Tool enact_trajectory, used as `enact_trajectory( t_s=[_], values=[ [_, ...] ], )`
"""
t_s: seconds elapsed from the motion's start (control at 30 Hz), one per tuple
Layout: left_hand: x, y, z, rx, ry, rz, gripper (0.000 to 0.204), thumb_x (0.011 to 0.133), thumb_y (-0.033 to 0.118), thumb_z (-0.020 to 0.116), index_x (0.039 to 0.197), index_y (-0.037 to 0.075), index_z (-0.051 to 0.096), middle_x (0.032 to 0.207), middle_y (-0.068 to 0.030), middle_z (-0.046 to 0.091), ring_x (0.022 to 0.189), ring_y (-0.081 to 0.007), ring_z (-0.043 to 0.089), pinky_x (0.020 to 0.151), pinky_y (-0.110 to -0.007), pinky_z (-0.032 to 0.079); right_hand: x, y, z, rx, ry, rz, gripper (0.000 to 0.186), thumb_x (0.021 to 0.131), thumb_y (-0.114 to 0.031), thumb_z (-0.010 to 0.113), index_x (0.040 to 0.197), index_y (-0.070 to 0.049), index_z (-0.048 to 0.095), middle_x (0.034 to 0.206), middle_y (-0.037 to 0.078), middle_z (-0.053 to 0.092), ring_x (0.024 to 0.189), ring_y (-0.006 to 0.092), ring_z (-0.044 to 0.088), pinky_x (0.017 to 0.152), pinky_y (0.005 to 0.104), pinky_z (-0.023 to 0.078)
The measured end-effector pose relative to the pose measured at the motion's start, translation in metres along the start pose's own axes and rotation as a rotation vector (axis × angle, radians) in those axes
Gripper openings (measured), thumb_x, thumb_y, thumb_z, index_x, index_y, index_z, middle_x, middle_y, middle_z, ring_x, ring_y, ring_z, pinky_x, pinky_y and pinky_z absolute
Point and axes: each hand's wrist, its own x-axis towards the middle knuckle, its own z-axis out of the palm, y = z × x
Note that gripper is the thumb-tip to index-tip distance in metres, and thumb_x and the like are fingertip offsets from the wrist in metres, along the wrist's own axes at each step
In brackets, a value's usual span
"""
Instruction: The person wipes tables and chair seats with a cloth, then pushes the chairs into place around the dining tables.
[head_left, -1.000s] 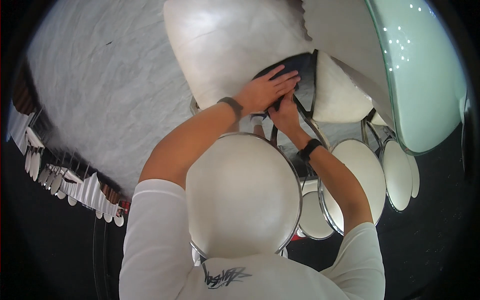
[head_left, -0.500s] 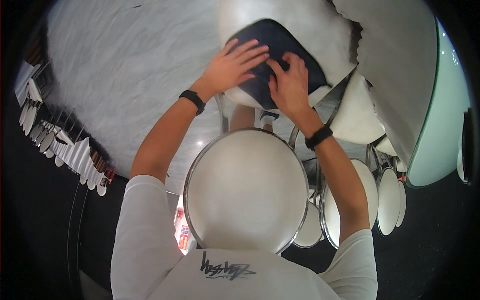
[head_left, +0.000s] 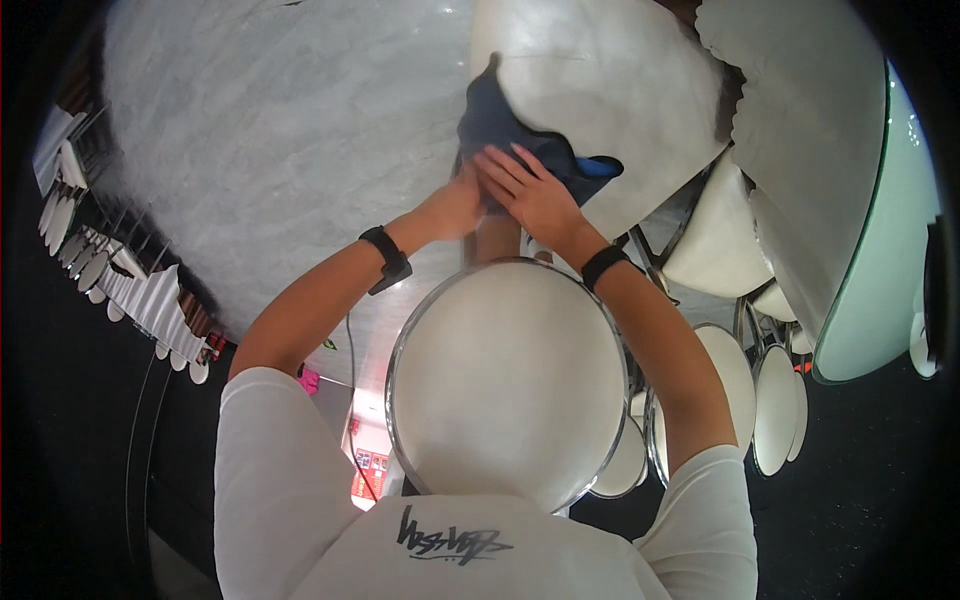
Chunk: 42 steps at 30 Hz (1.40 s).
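A dark blue cloth (head_left: 515,125) with a brighter blue patch at one corner lies rumpled near the edge of a white chair seat (head_left: 620,90). My right hand (head_left: 540,200) lies over its near part, fingers stretched out and touching or overlapping my left hand. At the cloth's near left edge is my left hand (head_left: 455,207); its fingers are blurred and partly covered, so their grip does not show. Closer to me stands a round white chair back (head_left: 510,385) with a metal rim, below both hands.
More white chairs with round backs (head_left: 725,390) stand to the right. Beyond them is a table with a white cloth (head_left: 800,110) and a pale green glass top (head_left: 865,260). Grey marbled floor (head_left: 270,130) spreads on the left, with further chairs at the far left.
The cloth was spread flatter under both hands; now it is bunched and folded toward me. Both hands have drawn nearer and come together, the right moving left over the left.
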Motion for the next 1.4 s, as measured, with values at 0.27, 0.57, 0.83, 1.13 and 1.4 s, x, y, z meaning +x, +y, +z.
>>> enact_trajectory(
  t_s=[0.27,0.57,0.83,1.13,1.4],
  values=[
    [-0.006,0.056,-0.004,0.166,-0.419,0.259,0.053,0.101,0.029,0.056,0.145,-0.001,0.051,0.115,-0.0246,0.069,0.104,-0.0445,0.067,0.091,-0.05,0.055,-0.095,0.016,0.004,0.077,-0.204,-0.13,0.038,0.088,-0.017,0.064,0.123,-0.007,0.073,0.157,0.003,0.049,0.151,0.0209,0.036,0.127,0.043,0.027],
    [0.0,0.058,0.01,0.194,0.219,0.574,0.052,0.095,0.01,0.061,0.145,0.001,0.054,0.141,-0.0192,0.06,0.129,-0.0388,0.054,0.106,-0.046,0.046,-0.135,0.038,-0.016,0.093,-0.119,0.234,0.027,0.086,-0.005,0.064,0.112,-0.003,0.068,0.161,0.003,0.045,0.153,0.0241,0.035,0.122,0.0504,0.032],
    [-0.075,0.09,-0.069,-0.013,0.277,0.318,0.047,0.099,0.014,0.061,0.146,0.005,0.055,0.139,-0.0225,0.063,0.128,-0.042,0.058,0.108,-0.046,0.047,-0.014,0.051,-0.016,0.107,0.272,0.541,0.037,0.084,0.003,0.06,0.12,-0.005,0.064,0.16,0.008,0.044,0.157,0.0306,0.025,0.126,0.0608,0.018],
    [-0.264,0.039,-0.041,0.082,0.183,0.156,0.05,0.098,0.017,0.067,0.145,0.003,0.056,0.147,-0.0216,0.058,0.136,-0.0385,0.055,0.115,-0.043,0.042,-0.022,-0.003,0.01,0.117,-0.27,0.379,0.042,0.092,-0.018,0.053,0.13,-0.007,0.068,0.153,0.01,0.055,0.151,0.0268,0.037,0.124,0.0573,0.024],
    [-0.369,0.07,0.082,0.058,0.609,0.324,0.05,0.106,0.032,0.054,0.149,0.007,0.055,0.162,-0.0185,0.043,0.152,-0.039,0.034,0.125,-0.047,0.025,-0.165,-0.051,-0.072,0.608,-0.494,0.813,0.047,0.094,-0.016,0.045,0.135,0.004,0.06,0.142,0.029,0.058,0.131,0.0434,0.057,0.11,0.0495,0.046]
  ],
)
